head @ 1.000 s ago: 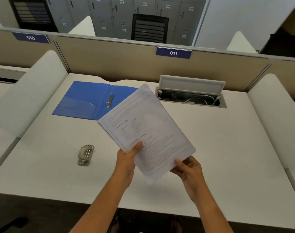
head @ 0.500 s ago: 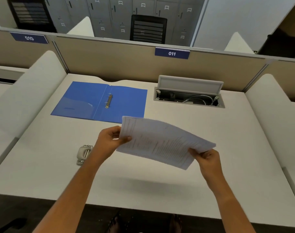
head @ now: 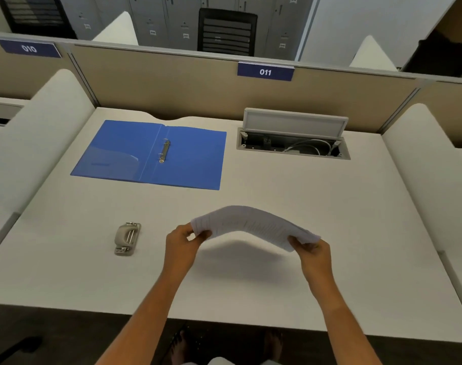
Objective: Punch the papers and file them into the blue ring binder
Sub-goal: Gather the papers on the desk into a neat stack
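A stack of white printed papers [head: 253, 223] arches upward just above the desk, held nearly edge-on. My left hand [head: 183, 239] pinches its left end and my right hand [head: 312, 250] pinches its right end. The blue ring binder [head: 135, 154] lies open and flat at the back left, its metal rings [head: 164, 151] showing in the spine. A grey hole punch [head: 127, 238] sits on the desk to the left of my left hand, apart from it.
The white desk [head: 356, 219] has an open cable hatch [head: 293, 143] with a raised lid at the back right. Beige partitions [head: 172, 83] and padded white side dividers [head: 27, 143] enclose the desk. Its front edge runs just below my forearms.
The papers went from tilted up toward me to lowered, nearly flat and bowed over the desk. My hands moved apart to the stack's two ends, uncovering the binder.
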Available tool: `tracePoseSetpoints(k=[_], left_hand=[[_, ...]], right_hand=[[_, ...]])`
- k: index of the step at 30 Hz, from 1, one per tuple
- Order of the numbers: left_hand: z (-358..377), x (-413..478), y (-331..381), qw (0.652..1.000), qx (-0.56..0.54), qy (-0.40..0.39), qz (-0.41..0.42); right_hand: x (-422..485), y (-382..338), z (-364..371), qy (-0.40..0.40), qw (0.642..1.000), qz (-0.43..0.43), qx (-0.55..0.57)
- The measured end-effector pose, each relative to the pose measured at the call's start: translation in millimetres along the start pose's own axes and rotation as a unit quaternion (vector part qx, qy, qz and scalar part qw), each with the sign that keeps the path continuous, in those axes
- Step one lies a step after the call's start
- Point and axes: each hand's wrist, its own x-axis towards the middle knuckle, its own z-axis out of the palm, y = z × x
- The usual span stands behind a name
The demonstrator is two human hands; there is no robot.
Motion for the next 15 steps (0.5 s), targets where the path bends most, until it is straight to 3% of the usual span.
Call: tracePoseSetpoints(k=[5,8,12,15], left_hand=[[4,0,-18,0.998,0.032,-0.059,-0.002],[7,3,-15,0.999,0.030,-0.038,0.018],[11,1,-14,0.999,0.012,-0.033,-0.030],[10,0,-15,0.999,0.015,-0.047,0.002]], right_hand=[[-6,13,1,0.001,0.999,0.037,-0.011],[-3,12,-1,0.023,0.999,0.035,0.002],[-2,15,3,0.025,0.999,0.039,-0.007],[-2,15,5,0.023,0.999,0.041,-0.008]])
